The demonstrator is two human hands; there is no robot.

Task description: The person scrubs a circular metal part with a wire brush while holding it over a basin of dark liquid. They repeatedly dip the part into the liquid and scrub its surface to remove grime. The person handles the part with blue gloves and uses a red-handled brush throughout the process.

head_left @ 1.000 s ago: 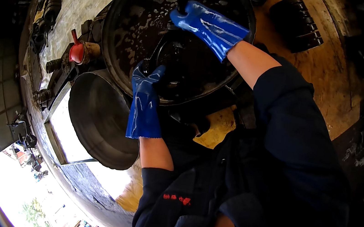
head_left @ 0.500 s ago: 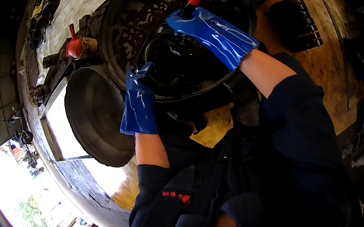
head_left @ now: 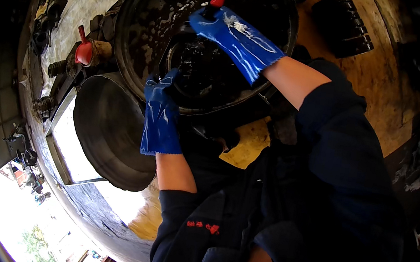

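Blue rubber gloves cover both of my hands, which work over a wide black basin [head_left: 292, 30] wet with dark liquid and patches of foam. My right hand [head_left: 216, 25] is closed around a dark-handled tool with a red end [head_left: 217, 2]; its working end is hidden below the glove. Inside the basin, by the near-left rim, my left hand [head_left: 160, 91] has its fingers closed at the edge of a dark, round, ring-like part [head_left: 177, 58]. The part is wet and blends into the liquid, so its exact kind cannot be told.
A large dark round pan [head_left: 114, 131] leans at the basin's lower left. Left of the basin are a red cup-like thing with a handle [head_left: 84, 52] and dark metal parts. A black ribbed cylinder [head_left: 342, 26] lies at upper right. Yellow sheet [head_left: 247, 143] shows near my body.
My right hand has shifted slightly left with the red-ended tool, and its forearm has followed. My left hand stays nearly in place at the round part's edge.
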